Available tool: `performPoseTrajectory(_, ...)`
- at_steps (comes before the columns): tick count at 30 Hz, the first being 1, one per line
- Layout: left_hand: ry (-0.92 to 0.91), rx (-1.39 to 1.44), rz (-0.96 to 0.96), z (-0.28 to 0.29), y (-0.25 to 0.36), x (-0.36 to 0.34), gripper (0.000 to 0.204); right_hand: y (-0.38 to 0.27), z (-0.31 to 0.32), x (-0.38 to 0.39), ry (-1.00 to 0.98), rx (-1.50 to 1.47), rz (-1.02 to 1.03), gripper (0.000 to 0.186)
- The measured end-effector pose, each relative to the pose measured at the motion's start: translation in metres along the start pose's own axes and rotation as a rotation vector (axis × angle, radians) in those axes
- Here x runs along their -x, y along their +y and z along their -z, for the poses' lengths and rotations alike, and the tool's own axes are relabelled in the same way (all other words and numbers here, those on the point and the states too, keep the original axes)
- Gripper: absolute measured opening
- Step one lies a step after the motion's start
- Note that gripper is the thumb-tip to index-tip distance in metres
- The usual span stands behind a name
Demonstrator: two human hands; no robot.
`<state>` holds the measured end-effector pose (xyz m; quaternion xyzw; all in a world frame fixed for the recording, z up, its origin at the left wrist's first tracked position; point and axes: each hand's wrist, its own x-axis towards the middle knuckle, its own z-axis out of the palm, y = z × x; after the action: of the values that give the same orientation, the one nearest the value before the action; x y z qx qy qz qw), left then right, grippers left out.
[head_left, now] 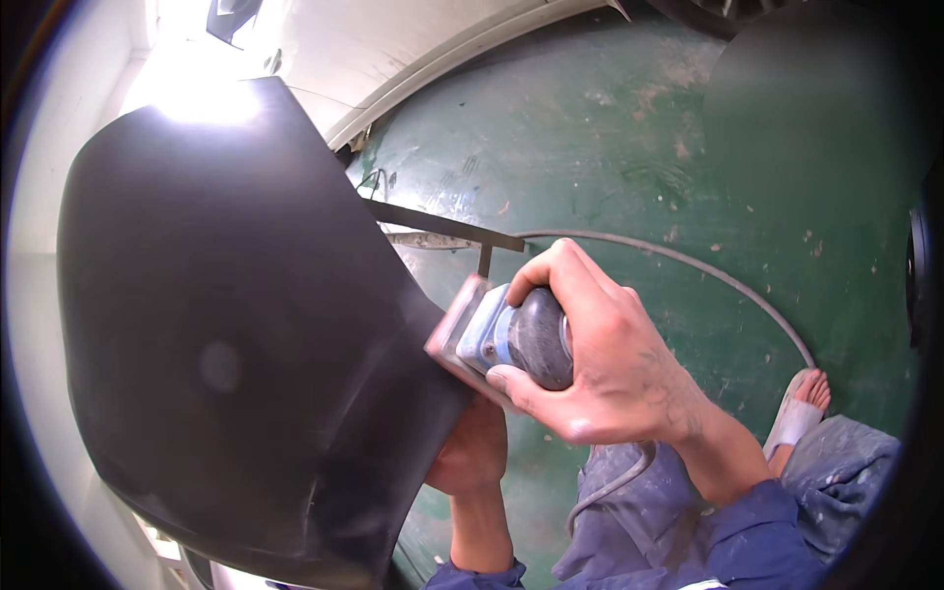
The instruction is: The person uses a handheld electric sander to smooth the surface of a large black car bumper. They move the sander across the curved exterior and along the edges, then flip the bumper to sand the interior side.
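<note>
My right hand (615, 359) is wrapped round the black top of a palm sander (541, 339), thumb on the near side and fingers over the far side. The sander is tilted, and its flat pad meets the right edge of a large dark curved car body panel (246, 295); the pad looks blurred. My left hand (474, 447) is at the panel's right edge, just below the sander. Its fingers go behind the panel and are hidden, so their grip does not show.
A dark metal stand bar (447, 224) juts out from beneath the panel. A grey hose (708, 270) curves over the green floor (629, 147) toward my foot (801, 403). A light-coloured car body (364, 49) stands at the far side. Bright light glares off the panel's far end.
</note>
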<state>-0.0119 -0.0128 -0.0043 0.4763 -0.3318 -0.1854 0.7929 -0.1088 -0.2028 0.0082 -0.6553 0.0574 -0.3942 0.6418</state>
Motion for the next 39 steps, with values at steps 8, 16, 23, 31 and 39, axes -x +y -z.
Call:
performPoseTrajectory(8,0.33,0.021,0.079,-0.031,0.009,-0.013,0.083,-0.013,0.005,-0.134,-0.071,-0.014,0.138,0.049)
performPoseTrajectory(16,0.612,0.38,-0.128,-0.077,-0.013,0.012,0.086,0.015,0.004,-0.172,-0.171,0.036,0.468,0.056)
performPoseTrajectory(23,0.593,0.334,-0.251,-0.104,-0.029,-0.009,0.098,0.024,0.018,-0.169,-0.322,-0.05,0.638,0.061)
performPoseTrajectory(31,0.97,0.009,-0.194,-0.12,-0.028,-0.009,0.093,0.034,0.013,-0.152,-0.407,-0.093,0.862,0.067)
performPoseTrajectory(39,1.07,-0.093,-0.118,-0.126,-0.026,-0.003,0.075,0.036,-0.004,-0.205,-0.342,-0.095,0.762,0.069)
